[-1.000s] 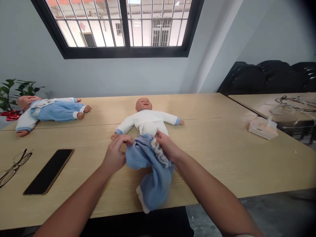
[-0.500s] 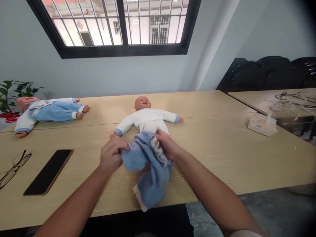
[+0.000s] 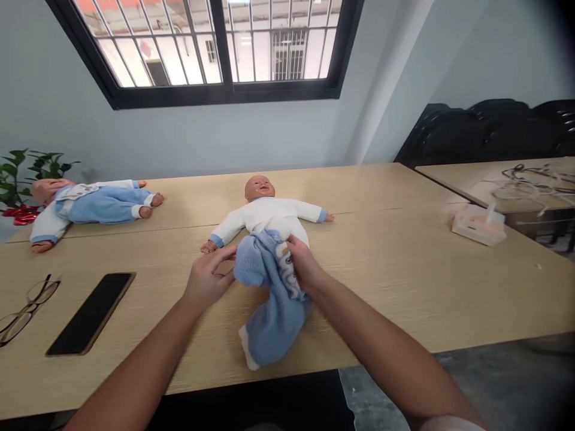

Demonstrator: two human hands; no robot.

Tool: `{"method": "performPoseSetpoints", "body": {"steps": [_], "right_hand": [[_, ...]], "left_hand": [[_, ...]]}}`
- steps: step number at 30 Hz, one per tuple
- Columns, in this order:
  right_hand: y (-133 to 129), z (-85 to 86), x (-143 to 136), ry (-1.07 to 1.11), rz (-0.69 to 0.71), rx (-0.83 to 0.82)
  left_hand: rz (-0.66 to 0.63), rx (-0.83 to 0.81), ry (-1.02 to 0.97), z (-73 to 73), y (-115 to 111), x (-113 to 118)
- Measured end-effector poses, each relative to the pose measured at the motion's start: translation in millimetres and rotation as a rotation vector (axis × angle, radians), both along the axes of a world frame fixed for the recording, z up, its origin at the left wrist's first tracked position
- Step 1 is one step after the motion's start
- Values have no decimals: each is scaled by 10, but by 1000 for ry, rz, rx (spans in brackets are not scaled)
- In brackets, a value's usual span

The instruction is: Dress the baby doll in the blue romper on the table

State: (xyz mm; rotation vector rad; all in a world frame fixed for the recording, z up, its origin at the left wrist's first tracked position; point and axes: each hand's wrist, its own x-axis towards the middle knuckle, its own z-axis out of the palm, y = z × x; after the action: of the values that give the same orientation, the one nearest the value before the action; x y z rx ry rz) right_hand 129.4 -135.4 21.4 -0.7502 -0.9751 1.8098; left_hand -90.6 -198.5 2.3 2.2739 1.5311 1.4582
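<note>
The hands are apart. The right hand [image 3: 306, 266] pinches the fuzzy blue cloth pants [image 3: 275, 335], bunched between both hands. The left hand [image 3: 209, 280] touches an edge; I can't tell if it grips. A loose hold there could let the pants twist, or a snag could tug the white-shirted plastic baby doll [image 3: 269, 211] just past the hands.

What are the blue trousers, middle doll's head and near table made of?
Blue trousers: likely fleece or terry, matte; fuzzy surface, soft folds.
Doll's head: probably vinyl or plastic; smooth, small highlights.
Table: perhaps wood-look laminate, low sheen; pale, fine streaks.
</note>
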Motion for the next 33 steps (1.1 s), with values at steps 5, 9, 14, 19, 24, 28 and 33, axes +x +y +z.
{"method": "performPoseSetpoints", "body": {"steps": [5,9,14,19,24,28,33], "right_hand": [[-92,9,-66,36,-55,31],[-142,4,-105,74,-58,-3],[-196,-66,-172,131,-37,-63],[-200,-121,-202,58,-3,-42],[33,-8,91,-198,154,102],[205,197,488,-436,434,412],[492,237,805,-501,341,485]], "left_hand": [[66,-113,-15,-21,-115,256],[127,-209,-46,-64,-180,431],[234,-198,90,-112,-148,460],[175,-133,124,-130,-71,367],[202,-4,105,-24,26,193],[255,-106,35,72,57,59],[131,-193,116,182,26,-72]]}}
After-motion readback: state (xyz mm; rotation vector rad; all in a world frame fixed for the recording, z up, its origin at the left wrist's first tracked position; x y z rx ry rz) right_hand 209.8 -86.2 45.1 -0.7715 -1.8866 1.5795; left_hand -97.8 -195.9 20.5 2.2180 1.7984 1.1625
